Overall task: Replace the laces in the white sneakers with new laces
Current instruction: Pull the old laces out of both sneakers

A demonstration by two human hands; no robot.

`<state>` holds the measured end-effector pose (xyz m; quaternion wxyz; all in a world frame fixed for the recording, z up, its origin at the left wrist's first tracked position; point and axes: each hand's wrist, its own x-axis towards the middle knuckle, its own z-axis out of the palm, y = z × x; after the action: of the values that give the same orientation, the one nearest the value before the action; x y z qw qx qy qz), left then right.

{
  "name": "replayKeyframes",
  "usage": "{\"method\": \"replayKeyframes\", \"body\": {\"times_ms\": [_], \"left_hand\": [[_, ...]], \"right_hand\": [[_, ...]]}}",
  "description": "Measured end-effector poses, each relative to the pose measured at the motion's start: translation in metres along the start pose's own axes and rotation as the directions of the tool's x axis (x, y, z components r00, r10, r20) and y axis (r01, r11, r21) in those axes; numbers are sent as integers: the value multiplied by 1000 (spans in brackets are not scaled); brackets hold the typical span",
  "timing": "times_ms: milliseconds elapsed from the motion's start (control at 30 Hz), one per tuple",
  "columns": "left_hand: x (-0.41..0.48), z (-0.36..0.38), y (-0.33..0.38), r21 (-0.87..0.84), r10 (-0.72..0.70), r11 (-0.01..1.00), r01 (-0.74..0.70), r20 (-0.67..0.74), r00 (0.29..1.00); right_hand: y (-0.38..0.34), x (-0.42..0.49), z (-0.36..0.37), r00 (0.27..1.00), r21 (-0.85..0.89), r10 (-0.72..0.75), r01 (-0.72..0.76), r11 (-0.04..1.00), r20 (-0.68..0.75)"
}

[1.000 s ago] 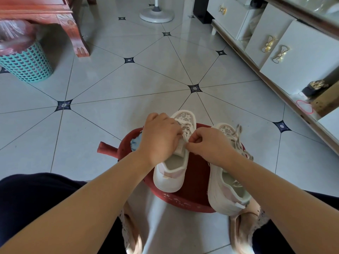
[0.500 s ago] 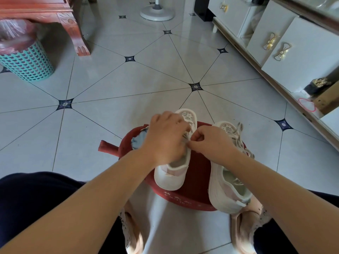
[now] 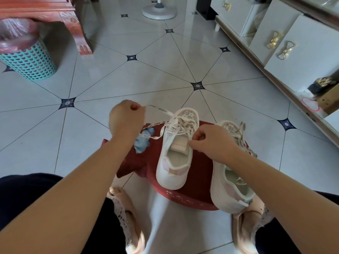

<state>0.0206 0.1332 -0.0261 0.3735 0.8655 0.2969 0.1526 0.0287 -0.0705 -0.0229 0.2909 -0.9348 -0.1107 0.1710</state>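
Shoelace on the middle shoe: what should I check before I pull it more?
1. Left hand pinches the shoelace end: ok.
2. Right hand pinches the shoelace beside the shoe tongue: ok.
3. Shoe rests flat on the red stool: ok.
4. Shoelace out of every hole: not ok, it crisscrosses the front.
5. Knots in it: cannot tell.
6. Other shoe steady: not ok, its heel hangs over the stool's edge.
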Motion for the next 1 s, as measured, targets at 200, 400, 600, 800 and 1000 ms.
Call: {"method": "replayKeyframes", "body": {"times_ms": [200, 400, 600, 800, 1000], "left_hand": [[-20, 11, 1, 249, 279, 903, -350, 280, 919], [-41, 23, 4, 232, 468, 781, -580, 398, 789], [-44, 24, 4, 79, 377, 899, -430, 360, 854], [-36, 17, 1, -23, 136, 991, -135, 290, 947], [-43, 20, 1, -47, 127, 992, -118, 342, 931]], "right_hand": [[-7, -1, 3, 994, -106, -93, 87, 991, -54], [-19, 7, 19, 967, -215, -214, 181, 960, -138], [-20, 11, 22, 898, -396, -389, 286, 872, -208], [-8, 16, -6, 938, 267, 148, -63, 962, -314], [-10, 14, 2, 979, -62, -144, 136, 989, -142]]}}
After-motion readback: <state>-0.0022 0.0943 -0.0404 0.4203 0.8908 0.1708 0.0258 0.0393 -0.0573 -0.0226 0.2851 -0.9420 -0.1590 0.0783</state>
